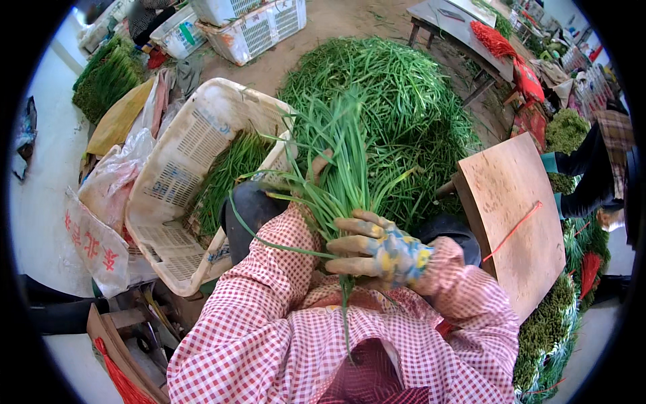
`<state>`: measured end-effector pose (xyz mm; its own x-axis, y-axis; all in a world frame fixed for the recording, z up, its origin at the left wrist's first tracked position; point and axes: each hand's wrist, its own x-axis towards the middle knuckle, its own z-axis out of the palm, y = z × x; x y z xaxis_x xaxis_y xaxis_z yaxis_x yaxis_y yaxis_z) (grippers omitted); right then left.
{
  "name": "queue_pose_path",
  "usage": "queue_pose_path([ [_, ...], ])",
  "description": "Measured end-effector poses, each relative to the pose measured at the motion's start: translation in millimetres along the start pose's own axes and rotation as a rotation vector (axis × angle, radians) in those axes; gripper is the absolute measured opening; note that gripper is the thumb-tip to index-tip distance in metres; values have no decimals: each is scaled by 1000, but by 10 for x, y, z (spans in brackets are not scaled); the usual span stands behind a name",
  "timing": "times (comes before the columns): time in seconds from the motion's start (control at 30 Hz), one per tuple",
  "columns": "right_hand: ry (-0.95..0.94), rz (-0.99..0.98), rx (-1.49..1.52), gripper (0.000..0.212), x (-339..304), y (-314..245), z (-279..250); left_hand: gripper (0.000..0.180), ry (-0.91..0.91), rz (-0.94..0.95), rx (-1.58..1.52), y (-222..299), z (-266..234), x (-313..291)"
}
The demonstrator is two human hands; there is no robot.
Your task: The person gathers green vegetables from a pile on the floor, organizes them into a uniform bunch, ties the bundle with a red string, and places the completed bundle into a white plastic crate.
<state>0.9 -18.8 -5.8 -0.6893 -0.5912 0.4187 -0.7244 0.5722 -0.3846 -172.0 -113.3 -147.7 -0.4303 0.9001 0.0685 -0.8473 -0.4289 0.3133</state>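
A loose bunch of garlic chives (pixel 350 178) stands upright in front of my lap, leaf tips pointing away from me. My right hand (pixel 377 249), in a yellow and blue patterned glove, wraps its fingers round the lower stalks. Higher up on the left side, my left hand (pixel 321 165) grips the bunch; leaves hide most of it, and only a little of the fingers shows. A few long leaves stick out sideways over my left sleeve, and some stalks hang below the right hand. Just beyond lies a big heap of loose green chives (pixel 397 87).
At my left stands a dirty white plastic crate (pixel 168 161) holding some chives. A board-topped stool (pixel 515 215) with a red tie (pixel 513 231) is at my right. Bundled greens (pixel 552 323) lie beyond it, near a person's legs (pixel 582 178). White crates (pixel 259 34) stand at the back.
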Motion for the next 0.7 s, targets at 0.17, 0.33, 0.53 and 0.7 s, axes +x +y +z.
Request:
queue_pose_path([
  [0.17,229,405,-6,60,-385,403,-849,59,-152,11,189,213,134,88],
  [0.33,301,985,415,117,-408,1137,-1221,56,-747,257,607,122,-201,690],
  [0.53,397,662,564,96,31,1181,-995,49,-452,191,1725,-66,533,793],
  [0.7,444,958,251,72,-74,1342,-938,89,-322,-412,1851,22,1218,739],
])
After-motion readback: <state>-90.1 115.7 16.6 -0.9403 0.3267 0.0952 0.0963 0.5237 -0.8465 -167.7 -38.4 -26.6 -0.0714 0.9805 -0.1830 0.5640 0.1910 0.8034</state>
